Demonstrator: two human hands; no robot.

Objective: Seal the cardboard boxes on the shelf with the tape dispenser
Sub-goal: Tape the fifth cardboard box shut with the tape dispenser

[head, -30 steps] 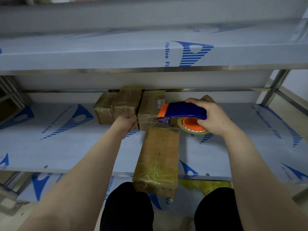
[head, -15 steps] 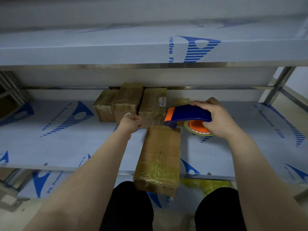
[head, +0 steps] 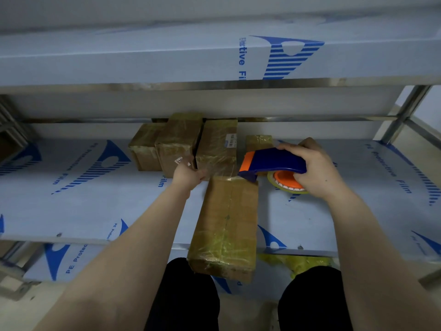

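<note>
A steel shelf (head: 71, 211) covered in pale blue protective film with dark blue printing fills the view, with an upper shelf (head: 143, 58) of the same kind above it and a metal upright (head: 405, 111) at the right. At the back of the shelf four taped cardboard boxes stand in a row: a low box (head: 145, 149) on the left, a taller box (head: 179, 142) touching it, a box with a barcode label (head: 218, 149) just beside that, and a small box (head: 259, 142) partly hidden behind the tape dispenser (head: 272, 161). In front of them a long cardboard box (head: 229, 223) lies lengthwise, its near end overhanging the shelf edge above the person's knees in black trousers (head: 186, 295). The right hand (head: 317, 170) has its grip clamped round the blue dispenser handle, the orange nose at the far right corner of the long box and the tape roll (head: 286, 183) on its orange hub just under the hand. The left hand (head: 188, 175) is at the far left corner of the same box, fingers reaching to its edge; whether its grip pinches anything I cannot tell. Crumpled yellow film (head: 298, 263) lies on a lower shelf (head: 59, 261).
</note>
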